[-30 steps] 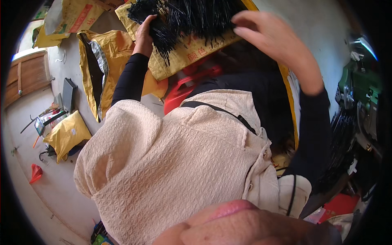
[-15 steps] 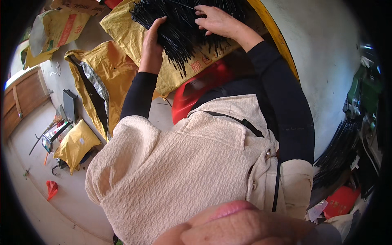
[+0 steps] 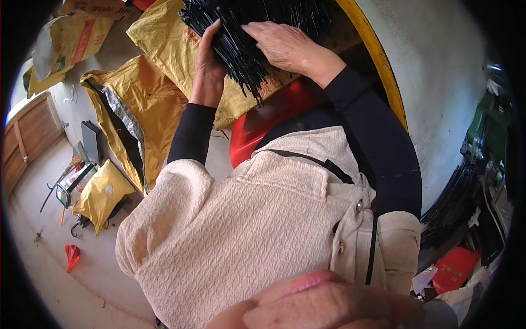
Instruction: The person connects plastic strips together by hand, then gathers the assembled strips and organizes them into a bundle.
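At the top of the view, a thick bundle of thin black rods [image 3: 238, 52] lies over a yellow woven sack [image 3: 159, 30]. My left hand [image 3: 210, 68] cups the bundle's left side, its thumb pointing up along the rods. From the right comes my right hand [image 3: 290, 49], laid flat against the rods with its fingers stretched to the left. More loose black rods [image 3: 301, 16] spread out behind it. Which exact part the rods are, I cannot tell.
A red plastic stool or chair [image 3: 246, 137] shows below the sack. A yellow curved edge [image 3: 378, 60] runs along the right by the wall. Another yellow sack [image 3: 145, 104] and a stuffed yellow bag [image 3: 104, 189] are at left. More black rods [image 3: 449, 211] lie far right.
My right hand has moved left and down, from above the rods with fingers spread to lying against the bundle. The rods by my left hand look more gathered together.
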